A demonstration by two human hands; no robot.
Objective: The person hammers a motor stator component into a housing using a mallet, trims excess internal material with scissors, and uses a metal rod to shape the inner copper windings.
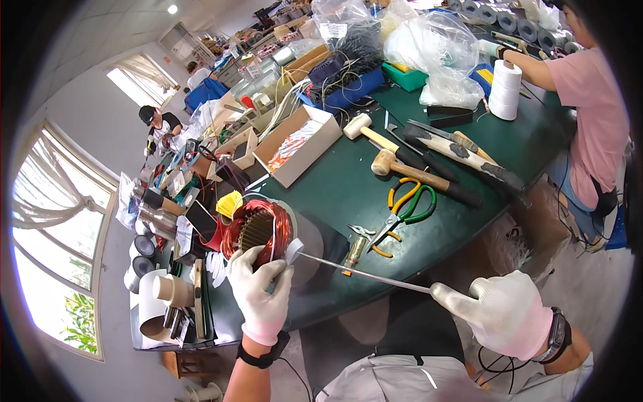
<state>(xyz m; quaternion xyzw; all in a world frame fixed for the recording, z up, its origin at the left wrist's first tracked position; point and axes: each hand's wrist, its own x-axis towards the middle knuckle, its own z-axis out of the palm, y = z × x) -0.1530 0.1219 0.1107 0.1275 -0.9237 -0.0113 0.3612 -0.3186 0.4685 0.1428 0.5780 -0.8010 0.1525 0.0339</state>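
Note:
A motor stator with red-brown copper windings lies on the left part of the green table. My left hand, in a white glove, curls its fingers against the near edge of the windings. Beside its fingertips is a small white piece. From there a thin pale length, cord or rod I cannot tell, runs straight to my right hand. That gloved hand is closed round its end, forefinger stretched along it; the palm side is hidden. Yellow sheets stick up behind the stator.
Scissors, pliers and mallets lie right of the stator. Behind stands a box of white and orange strips. A white thread cone is at the far right, near a person in pink. Rolls and tubes crowd the left.

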